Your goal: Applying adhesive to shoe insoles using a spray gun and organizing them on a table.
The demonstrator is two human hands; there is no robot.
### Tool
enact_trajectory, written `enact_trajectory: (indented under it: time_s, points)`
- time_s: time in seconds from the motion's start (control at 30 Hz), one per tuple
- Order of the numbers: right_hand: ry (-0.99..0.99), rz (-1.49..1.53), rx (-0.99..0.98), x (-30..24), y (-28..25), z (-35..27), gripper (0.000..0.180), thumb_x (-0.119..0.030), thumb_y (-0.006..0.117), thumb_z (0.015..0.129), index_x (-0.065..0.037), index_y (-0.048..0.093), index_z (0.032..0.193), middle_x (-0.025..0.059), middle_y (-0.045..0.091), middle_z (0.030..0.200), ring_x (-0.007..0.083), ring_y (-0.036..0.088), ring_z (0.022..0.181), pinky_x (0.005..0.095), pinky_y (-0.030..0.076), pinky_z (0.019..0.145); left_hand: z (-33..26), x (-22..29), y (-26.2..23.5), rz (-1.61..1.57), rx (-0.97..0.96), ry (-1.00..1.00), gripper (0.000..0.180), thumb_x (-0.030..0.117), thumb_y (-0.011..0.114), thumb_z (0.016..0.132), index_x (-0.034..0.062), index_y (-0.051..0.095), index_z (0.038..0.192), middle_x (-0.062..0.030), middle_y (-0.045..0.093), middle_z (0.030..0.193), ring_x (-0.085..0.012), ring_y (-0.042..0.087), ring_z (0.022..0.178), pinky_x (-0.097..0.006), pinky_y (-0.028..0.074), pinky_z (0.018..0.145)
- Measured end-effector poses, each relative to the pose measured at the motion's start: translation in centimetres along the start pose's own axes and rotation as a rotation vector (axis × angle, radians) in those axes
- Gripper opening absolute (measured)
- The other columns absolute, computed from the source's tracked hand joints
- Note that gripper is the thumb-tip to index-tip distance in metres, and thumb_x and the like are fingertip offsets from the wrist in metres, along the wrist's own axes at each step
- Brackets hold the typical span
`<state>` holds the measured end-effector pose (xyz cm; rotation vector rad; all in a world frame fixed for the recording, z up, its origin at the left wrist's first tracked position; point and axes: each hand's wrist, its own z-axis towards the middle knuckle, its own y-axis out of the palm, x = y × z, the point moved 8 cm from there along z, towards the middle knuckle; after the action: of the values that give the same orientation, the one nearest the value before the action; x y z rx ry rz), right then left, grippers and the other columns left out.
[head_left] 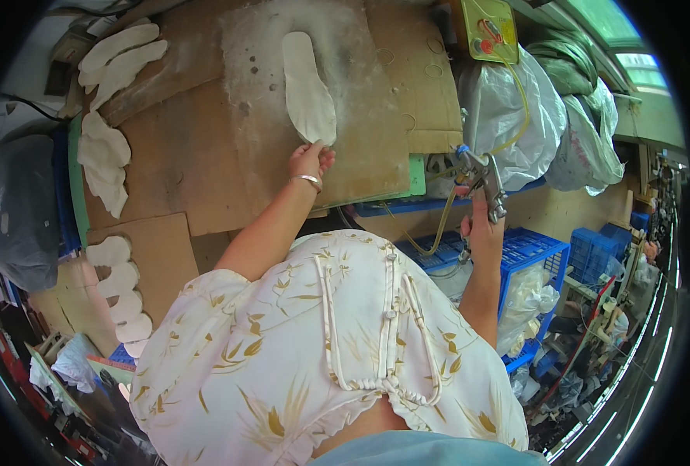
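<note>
The left hand [310,163] reaches out over a sheet of cardboard [205,155] and rests its fingertips on the near end of a white insole [307,89], which lies flat on a dusty, whitened patch of the board and points toward twelve o'clock. The fingers lie close together, pressing on the insole's edge rather than wrapping it; a metal bracelet [308,181] circles the wrist.

The right hand [481,225], at about three o'clock from the left, is closed around the grip of a metal spray gun [481,180], held upright and well apart from the insole. A yellowish hose [438,233] loops down from the gun toward six o'clock.

More white insoles lie in groups along the board's left side: a pair [119,58] at ten o'clock, a stack [104,159] at nine o'clock, and a row [119,291] at seven o'clock. Blue plastic crates [531,248] stand beyond the right hand at three o'clock, and bulging clear plastic bags [516,109] sit at two o'clock.
</note>
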<state>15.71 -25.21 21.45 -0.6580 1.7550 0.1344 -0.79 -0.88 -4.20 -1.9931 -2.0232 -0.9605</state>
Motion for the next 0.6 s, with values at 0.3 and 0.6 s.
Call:
enact_trajectory:
  time_s: [0.3, 0.6]
  points:
    - [-0.229, -0.359, -0.421, -1.3, 10.5, -0.4, 0.017, -0.018, 0.054, 0.088, -0.002, 0.054, 0.093, 0.0011, 0.048, 0.066, 0.0096, 0.042, 0.061, 0.0248, 0.038, 0.057, -0.3, -1.2, -1.1, 0.218, -0.017, -0.05, 0.02, 0.02, 0.061, 0.082, 0.0041, 0.052, 0.09, -0.0057, 0.06, 0.073, -0.0163, 0.062, 0.061, -0.025, 0.05, 0.049]
    - [-0.128, -0.447, -0.495, -0.6, 14.0, -0.9, 0.017, -0.018, 0.057, 0.084, -0.002, 0.051, 0.087, 0.0101, 0.051, 0.066, 0.0178, 0.044, 0.059, 0.0296, 0.04, 0.057, 0.3, -1.7, -1.6, 0.215, 0.011, -0.054, 0.016, 0.021, 0.061, 0.082, 0.0074, 0.054, 0.087, -0.0045, 0.061, 0.072, -0.0126, 0.06, 0.056, -0.022, 0.047, 0.043]
